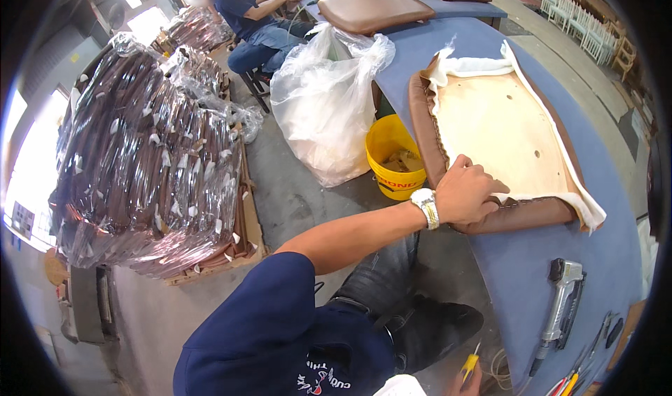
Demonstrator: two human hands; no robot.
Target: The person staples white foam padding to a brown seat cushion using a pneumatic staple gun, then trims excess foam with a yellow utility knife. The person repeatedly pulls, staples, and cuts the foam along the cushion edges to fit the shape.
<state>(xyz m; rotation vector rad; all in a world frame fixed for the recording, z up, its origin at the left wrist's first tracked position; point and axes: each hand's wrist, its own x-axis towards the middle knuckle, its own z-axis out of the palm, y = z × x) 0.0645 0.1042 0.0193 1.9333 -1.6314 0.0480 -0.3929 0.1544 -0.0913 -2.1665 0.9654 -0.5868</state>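
An upholstered seat pad (504, 130) lies face down on the blue table, its pale wooden board showing. Brown leather-like cover (514, 216) is folded over its near and left edges, while white padding (588, 210) sticks out along the right and far edges. My left hand (472, 193), with a watch on the wrist, grips the cover at the near left corner, fingers bent over the fold. Low at the bottom edge, away from the pad, my right hand (470, 383) is closed round a yellow-handled screwdriver-like tool (470, 365), its thin metal tip pointing up.
A staple gun (562, 305) and several hand tools (581, 368) lie on the table's near right. Left of the table stand a yellow bucket (393, 144) and a white plastic bag (325, 109). Plastic-wrapped brown pieces (147, 151) are stacked farther left. A co-worker (255, 25) sits beyond.
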